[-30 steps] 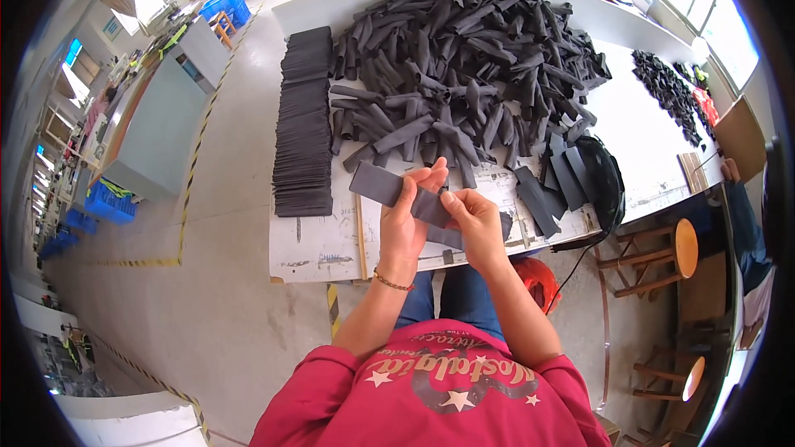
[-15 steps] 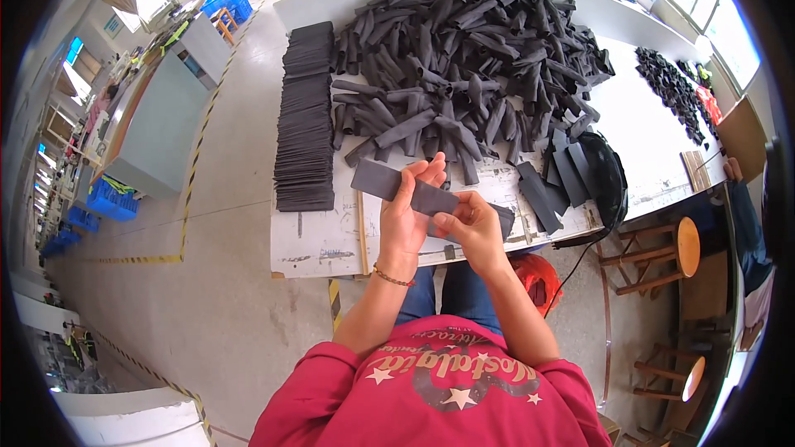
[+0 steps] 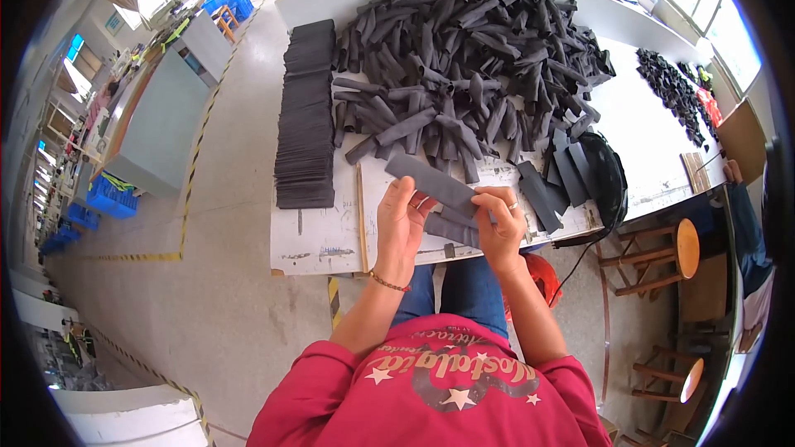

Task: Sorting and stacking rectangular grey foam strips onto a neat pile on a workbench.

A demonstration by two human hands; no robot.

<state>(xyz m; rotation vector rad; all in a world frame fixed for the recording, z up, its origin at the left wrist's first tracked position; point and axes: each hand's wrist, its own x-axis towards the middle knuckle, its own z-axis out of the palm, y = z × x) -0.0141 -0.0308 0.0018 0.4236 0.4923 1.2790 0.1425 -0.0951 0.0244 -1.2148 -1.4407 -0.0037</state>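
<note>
A flat dark grey fabric strip [image 3: 432,183] is held slantwise above the table's near edge. My right hand [image 3: 500,228] pinches its right end between thumb and fingers. At the strip's lower left edge, my left hand [image 3: 399,230] holds it with the thumb in front; its other fingers are partly hidden behind. Below the strip, more grey fabric pieces [image 3: 454,230] lie on the table, partly covered by my hands. A large heap of rolled, creased dark strips [image 3: 472,50] lies beyond. On the left stands a long, neat row of flat stacked strips [image 3: 306,124].
A wooden stick [image 3: 361,217] lies on the white table [image 3: 319,252]. Several flat dark pieces [image 3: 542,197] rest beside a black bundle [image 3: 609,178] on the right. Small dark pieces [image 3: 671,91] are heaped farther right. A red bag [image 3: 538,285] and stools [image 3: 686,248] stand below the table.
The fabric strip has come up and to the right and faces me flatter. My right hand has moved right to its end; my left fingers have dropped behind it.
</note>
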